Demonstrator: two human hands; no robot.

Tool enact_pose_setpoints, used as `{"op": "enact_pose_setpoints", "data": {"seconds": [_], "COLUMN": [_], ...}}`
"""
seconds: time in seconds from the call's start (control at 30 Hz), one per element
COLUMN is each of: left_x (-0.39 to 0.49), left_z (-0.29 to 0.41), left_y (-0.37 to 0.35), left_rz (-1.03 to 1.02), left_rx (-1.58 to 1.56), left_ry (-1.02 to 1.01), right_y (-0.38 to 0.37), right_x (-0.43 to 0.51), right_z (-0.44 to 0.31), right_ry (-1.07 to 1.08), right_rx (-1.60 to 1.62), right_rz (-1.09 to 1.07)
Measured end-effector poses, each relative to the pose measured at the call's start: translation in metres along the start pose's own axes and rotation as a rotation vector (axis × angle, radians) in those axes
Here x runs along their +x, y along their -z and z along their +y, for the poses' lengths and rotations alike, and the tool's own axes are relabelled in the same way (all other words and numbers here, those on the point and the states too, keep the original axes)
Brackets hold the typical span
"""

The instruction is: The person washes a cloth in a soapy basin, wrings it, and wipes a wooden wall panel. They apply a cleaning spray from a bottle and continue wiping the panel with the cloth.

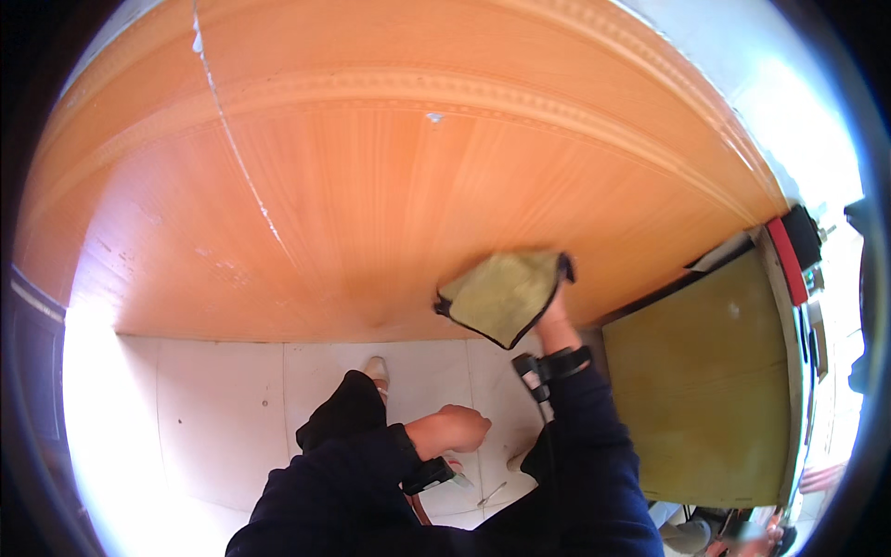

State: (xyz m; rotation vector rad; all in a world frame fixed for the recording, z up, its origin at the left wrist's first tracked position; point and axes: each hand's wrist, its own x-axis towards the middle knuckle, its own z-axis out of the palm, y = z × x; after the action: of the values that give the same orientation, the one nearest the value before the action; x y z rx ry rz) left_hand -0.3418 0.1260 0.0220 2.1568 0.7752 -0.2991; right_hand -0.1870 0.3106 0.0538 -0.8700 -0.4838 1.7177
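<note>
My right hand [555,317] is mostly hidden behind a yellow-green cloth [501,292] with dark edging, which it presses against the lower part of an orange wood-panelled wall [390,209]. The cloth looks slightly blurred. Low before my body, over the tiled floor, my left hand [465,428] is curled; its fingers are mostly out of sight, and a small pale object lies in view just below the wrist. Each wrist wears a strap with a black device.
A yellowish wooden board [703,383] stands at the right, with a red item [788,261] beyond its far edge. A thin object [492,493] lies on the white tiled floor [223,397]. Part of another person shows at bottom right. A dark door or panel [38,362] is at far left.
</note>
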Motion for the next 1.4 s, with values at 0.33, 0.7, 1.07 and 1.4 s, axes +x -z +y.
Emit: {"op": "enact_pose_setpoints", "data": {"seconds": [0.33,0.7,1.07,1.4], "left_x": [0.007,0.013,0.039,0.033], "left_z": [0.006,0.002,0.015,0.013], "left_y": [-0.004,-0.008,-0.008,-0.007], "left_rz": [-0.068,-0.1,-0.057,-0.064], "left_rx": [0.025,0.058,0.035,0.059], "left_ry": [-0.026,0.005,-0.053,-0.016], "right_y": [-0.138,0.068,-0.024,0.017], "right_x": [-0.043,0.032,-0.008,-0.002], "right_z": [-0.225,0.048,-0.104,0.033], "right_ry": [1.015,0.651,0.367,0.515], "right_rx": [-0.595,-1.066,0.15,-0.842], "right_rz": [-0.614,-0.133,-0.793,0.103]}}
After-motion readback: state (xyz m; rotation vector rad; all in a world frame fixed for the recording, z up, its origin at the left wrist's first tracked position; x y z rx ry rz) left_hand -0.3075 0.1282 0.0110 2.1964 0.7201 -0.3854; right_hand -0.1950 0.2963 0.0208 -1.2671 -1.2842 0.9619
